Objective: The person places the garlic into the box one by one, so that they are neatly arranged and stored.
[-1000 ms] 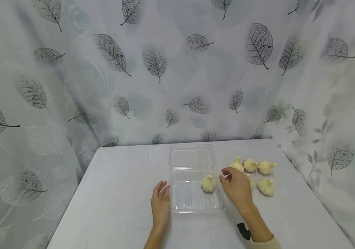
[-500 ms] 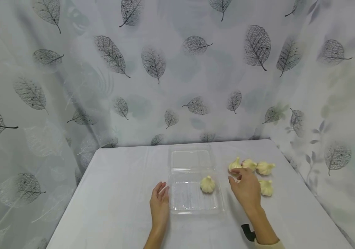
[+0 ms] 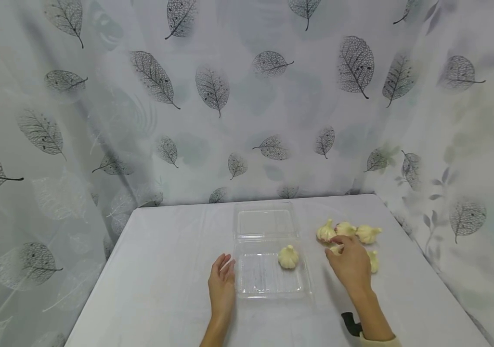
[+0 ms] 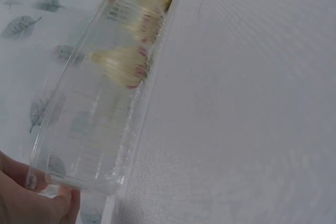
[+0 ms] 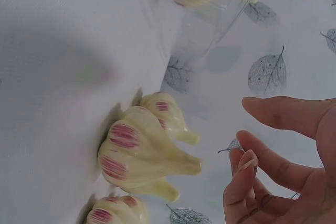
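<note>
A clear plastic clamshell container (image 3: 251,279) lies unfolded on the table, its lid (image 3: 266,222) toward the back. One garlic bulb (image 3: 288,257) sits in its right half. My left hand (image 3: 222,286) rests at the container's left side, fingers loosely bent; in the left wrist view, its fingertips (image 4: 63,200) touch the near corner. Over the loose garlic on the right hovers my right hand (image 3: 351,262), thumb and fingers apart with nothing between them. Beneath its fingertips a garlic bulb (image 3: 336,249) shows partly; the right wrist view has a garlic bulb (image 5: 142,145) beside the fingers.
Behind the right hand, three garlic bulbs (image 3: 345,229) form a row. Another garlic bulb (image 3: 373,261) is half covered by that hand. A white cloth (image 3: 164,270) covers the table, and a leaf-print curtain (image 3: 229,96) hangs around it.
My right hand has moved rightward from the container's edge to above the loose garlic. My left hand, the container and the bulb inside it have stayed in place.
</note>
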Motion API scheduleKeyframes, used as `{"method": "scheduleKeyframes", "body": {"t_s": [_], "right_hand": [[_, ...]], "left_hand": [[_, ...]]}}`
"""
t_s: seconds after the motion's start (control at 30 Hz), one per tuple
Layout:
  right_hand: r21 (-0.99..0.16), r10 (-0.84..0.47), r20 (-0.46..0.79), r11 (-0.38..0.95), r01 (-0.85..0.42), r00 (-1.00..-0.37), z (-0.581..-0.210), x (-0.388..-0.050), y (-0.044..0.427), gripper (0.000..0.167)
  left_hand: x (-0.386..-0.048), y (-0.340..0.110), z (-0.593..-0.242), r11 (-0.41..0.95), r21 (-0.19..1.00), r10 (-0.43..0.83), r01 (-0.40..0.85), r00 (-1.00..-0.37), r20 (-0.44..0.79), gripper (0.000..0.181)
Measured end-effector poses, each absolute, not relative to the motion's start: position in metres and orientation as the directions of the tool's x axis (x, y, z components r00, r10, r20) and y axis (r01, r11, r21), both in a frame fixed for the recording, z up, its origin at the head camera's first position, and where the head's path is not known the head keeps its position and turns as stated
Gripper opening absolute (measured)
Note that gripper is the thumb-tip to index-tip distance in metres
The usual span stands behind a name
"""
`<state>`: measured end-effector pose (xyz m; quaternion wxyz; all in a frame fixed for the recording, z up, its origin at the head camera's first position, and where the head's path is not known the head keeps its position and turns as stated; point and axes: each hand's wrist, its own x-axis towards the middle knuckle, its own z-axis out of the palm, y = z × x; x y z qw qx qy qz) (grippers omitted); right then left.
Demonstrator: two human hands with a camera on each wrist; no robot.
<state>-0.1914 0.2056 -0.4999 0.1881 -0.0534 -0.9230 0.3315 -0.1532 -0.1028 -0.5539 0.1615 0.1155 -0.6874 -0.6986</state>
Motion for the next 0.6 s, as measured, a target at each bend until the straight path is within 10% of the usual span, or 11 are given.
{"method": "scheduleKeyframes", "body": {"t_s": [0.6], "right_hand": [[-0.664, 0.297, 0.308, 0.747, 0.019, -0.904, -0.511, -0.198, 0.227, 0.030]], "left_hand": [[-0.152, -0.102, -0.553, 0.005, 0.998, -0.383, 0.067, -0.921, 0.064, 0.047]]}}
